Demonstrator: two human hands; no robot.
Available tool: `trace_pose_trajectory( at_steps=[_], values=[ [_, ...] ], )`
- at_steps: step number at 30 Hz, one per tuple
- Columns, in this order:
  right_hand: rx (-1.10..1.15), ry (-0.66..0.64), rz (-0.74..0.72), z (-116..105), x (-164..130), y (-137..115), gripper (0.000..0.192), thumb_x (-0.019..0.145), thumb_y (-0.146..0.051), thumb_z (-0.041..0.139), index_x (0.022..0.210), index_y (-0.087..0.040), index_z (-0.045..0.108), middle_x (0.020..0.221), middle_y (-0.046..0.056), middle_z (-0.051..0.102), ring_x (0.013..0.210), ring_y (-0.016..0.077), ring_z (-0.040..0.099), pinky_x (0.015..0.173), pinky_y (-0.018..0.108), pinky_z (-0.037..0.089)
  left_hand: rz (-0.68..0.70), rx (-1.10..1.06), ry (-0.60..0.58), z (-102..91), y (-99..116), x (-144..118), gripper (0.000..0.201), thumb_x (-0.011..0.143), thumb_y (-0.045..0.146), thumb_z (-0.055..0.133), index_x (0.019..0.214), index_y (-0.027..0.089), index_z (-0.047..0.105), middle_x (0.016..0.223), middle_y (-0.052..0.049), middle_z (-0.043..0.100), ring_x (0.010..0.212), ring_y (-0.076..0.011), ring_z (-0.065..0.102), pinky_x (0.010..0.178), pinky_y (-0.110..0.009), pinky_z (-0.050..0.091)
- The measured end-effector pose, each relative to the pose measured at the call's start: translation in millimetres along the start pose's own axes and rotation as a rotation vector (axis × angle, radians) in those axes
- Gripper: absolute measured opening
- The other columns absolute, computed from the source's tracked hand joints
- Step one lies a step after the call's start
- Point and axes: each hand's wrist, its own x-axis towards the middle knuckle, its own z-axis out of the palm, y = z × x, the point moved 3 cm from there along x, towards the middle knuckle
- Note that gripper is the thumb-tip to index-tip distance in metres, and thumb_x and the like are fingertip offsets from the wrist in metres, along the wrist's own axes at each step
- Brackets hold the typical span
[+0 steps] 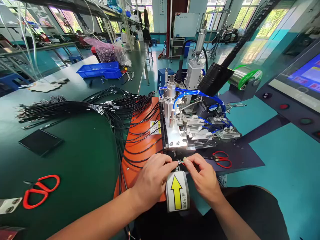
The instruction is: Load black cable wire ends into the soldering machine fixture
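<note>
Low in front of the machine (175, 133), both my hands meet at a small cable end (179, 162) with fine coloured wires, red among them. My left hand (153, 175) is closed, its thumb and forefinger pinching the cable end. From the other side, my right hand (205, 178) pinches the thin wires between thumb and fingertip. Just under my fingers is a rounded guide with a yellow arrow label (177, 191). Black cables (135, 150) run across the orange plate (132, 176) beside my left hand. Exactly how the wires lie between the fingertips is too small to tell.
Bundled black cables (75, 108) lie on the green table (87, 173). Red-handled scissors (41, 190) rest at the left, red-handled snips (222, 159) at the right. Farther back are a blue tray (98, 70) and a solder spool (246, 77). A control panel (295, 100) stands right.
</note>
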Motion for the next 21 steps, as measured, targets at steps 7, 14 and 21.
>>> trace_pose_trajectory(
  at_steps=[7,14,21],
  values=[
    [-0.037,0.024,-0.052,4.5,0.1,-1.0,0.030,0.099,-0.041,0.052,0.079,-0.021,0.063,0.082,0.000,0.059,0.078,0.0155,0.056,0.074,0.026,0.040,-0.008,0.041,0.015,-1.0,1.4,-0.4,0.026,0.095,0.008,0.046,0.109,0.013,0.067,0.095,-0.009,0.063,0.085,-0.0203,0.053,0.073,-0.034,0.044],
    [-0.057,0.027,-0.075,5.7,-0.3,1.5,0.028,0.099,-0.038,0.051,0.080,-0.021,0.062,0.083,0.000,0.059,0.080,0.0161,0.056,0.075,0.027,0.041,-0.028,0.060,-0.001,-0.2,1.0,-0.5,0.024,0.095,0.011,0.047,0.107,0.013,0.068,0.093,-0.009,0.062,0.083,-0.0202,0.052,0.071,-0.033,0.043],
    [-0.061,0.021,-0.076,7.1,0.5,-0.3,0.027,0.100,-0.038,0.050,0.081,-0.022,0.062,0.084,0.001,0.059,0.081,0.0168,0.057,0.076,0.028,0.041,-0.057,0.064,-0.006,2.8,-1.3,-0.8,0.025,0.096,0.013,0.045,0.107,0.014,0.068,0.092,-0.009,0.062,0.083,-0.0207,0.053,0.073,-0.034,0.044]
  ],
)
